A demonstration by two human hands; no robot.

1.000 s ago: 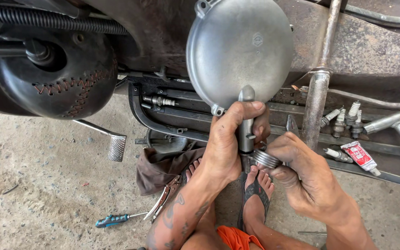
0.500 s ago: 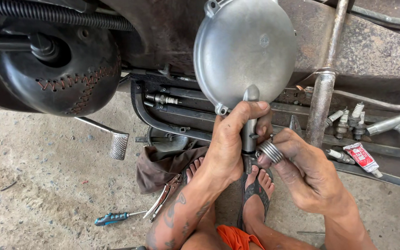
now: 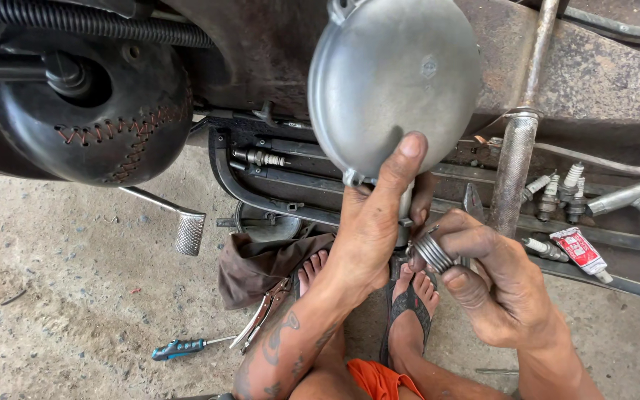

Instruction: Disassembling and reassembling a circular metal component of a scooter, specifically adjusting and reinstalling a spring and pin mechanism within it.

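Note:
My left hand (image 3: 375,222) grips the short neck under a round grey metal canister (image 3: 394,81), thumb pressed up against its rim, holding it upright in front of a rusty vehicle underside. Right beside that neck, my right hand (image 3: 494,285) pinches a small ribbed metal ring (image 3: 434,252) between thumb and fingers. The ring sits just to the right of the neck; whether they touch is unclear. My feet in flip-flops (image 3: 409,304) rest on the concrete below.
A black stitched cover (image 3: 105,126) hangs at left above a foot peg (image 3: 189,233). Spark plugs (image 3: 557,194) and a red-white tube (image 3: 578,250) lie on the frame rail at right. Pliers (image 3: 261,318), a blue-handled screwdriver (image 3: 179,347) and a brown rag (image 3: 268,263) lie on the ground.
The canister has risen and shifted right in view. My left thumb has stretched up onto its rim. My right hand has brought the ring closer to the neck.

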